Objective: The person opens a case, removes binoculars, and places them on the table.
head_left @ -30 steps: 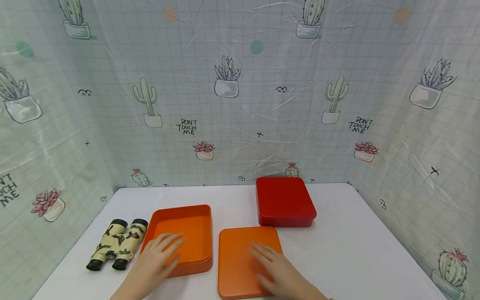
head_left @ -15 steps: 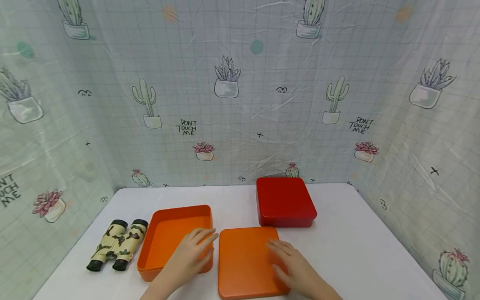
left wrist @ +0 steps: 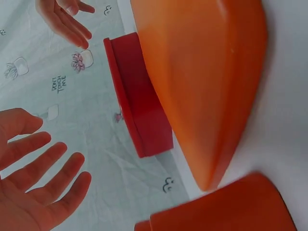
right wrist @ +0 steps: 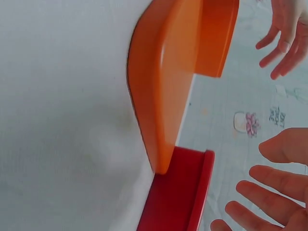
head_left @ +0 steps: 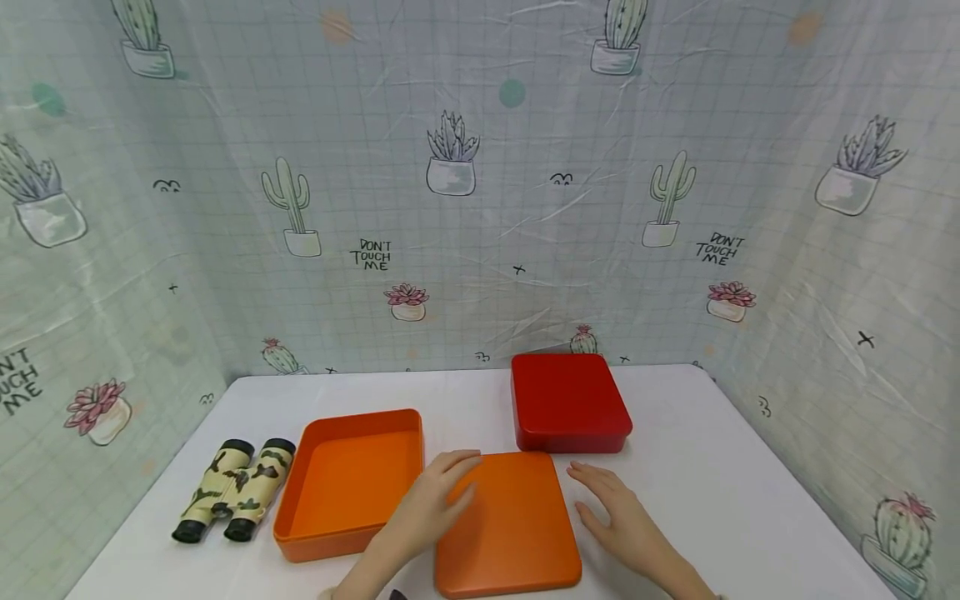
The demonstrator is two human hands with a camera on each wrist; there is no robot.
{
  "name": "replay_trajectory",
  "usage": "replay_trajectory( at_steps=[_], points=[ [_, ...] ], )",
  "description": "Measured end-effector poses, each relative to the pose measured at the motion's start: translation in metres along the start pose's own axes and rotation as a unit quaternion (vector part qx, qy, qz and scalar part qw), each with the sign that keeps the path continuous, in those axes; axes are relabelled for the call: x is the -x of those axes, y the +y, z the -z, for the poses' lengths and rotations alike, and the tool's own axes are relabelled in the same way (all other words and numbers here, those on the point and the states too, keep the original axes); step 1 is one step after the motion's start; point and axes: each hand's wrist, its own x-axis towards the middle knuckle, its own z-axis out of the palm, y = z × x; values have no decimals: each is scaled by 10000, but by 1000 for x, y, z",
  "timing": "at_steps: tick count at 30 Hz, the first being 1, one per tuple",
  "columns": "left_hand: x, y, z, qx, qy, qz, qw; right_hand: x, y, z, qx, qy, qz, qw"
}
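Note:
An orange square lid (head_left: 517, 533) lies flat on the white table, just right of an open orange box (head_left: 322, 547). Over the gap between them and the lid's left edge hovers my left hand (head_left: 427, 506), fingers relaxed and holding nothing. My right hand (head_left: 622, 521) hangs above the table by the lid's right edge, its fingers spread in the right wrist view. Both wrist views show the hands apart from the lid. Behind the lid sits a red lidded box (head_left: 572, 402).
Camouflage-patterned binoculars (head_left: 243, 490) lie left of the orange box. A cactus-print cloth (head_left: 480, 225) encloses the back and sides of the white table (head_left: 720, 500). A small dark piece (head_left: 397, 595) shows at the bottom edge by the left wrist.
My left hand has moved right from over the orange box to the lid's left edge. My right hand has moved right, off the lid. The boxes, lid and binoculars stay put.

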Motion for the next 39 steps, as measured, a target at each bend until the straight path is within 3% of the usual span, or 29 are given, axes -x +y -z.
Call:
replay_trajectory(
  at_steps=[5,8,11,13,16,21,25,34,39],
  points=[
    [-11,6,-10,880,27,384,9954,-2,7,3,-115,441,300,9985],
    [-17,10,-18,1422,254,487,9883,-4,12,4,-253,752,486,9957],
    [-24,13,-26,1775,535,651,9805,-8,17,5,-452,974,416,9933],
    [-28,15,-30,2057,686,858,9724,-11,21,5,-552,1037,233,9928],
    [-35,18,-34,2654,759,1393,9510,-16,25,7,-752,1043,-192,9915],
    [-44,22,-37,3769,727,2128,8985,-24,33,11,-1030,991,-1049,9841],
    [-50,22,-40,4654,651,2539,8454,-32,40,15,-1442,888,-1614,9723],
    [-59,17,-49,6032,697,3157,7291,-50,53,26,-2912,408,-2643,9185],
    [-63,14,-59,6632,810,3350,6643,-55,66,21,-3430,540,-2901,8918]
  ],
)
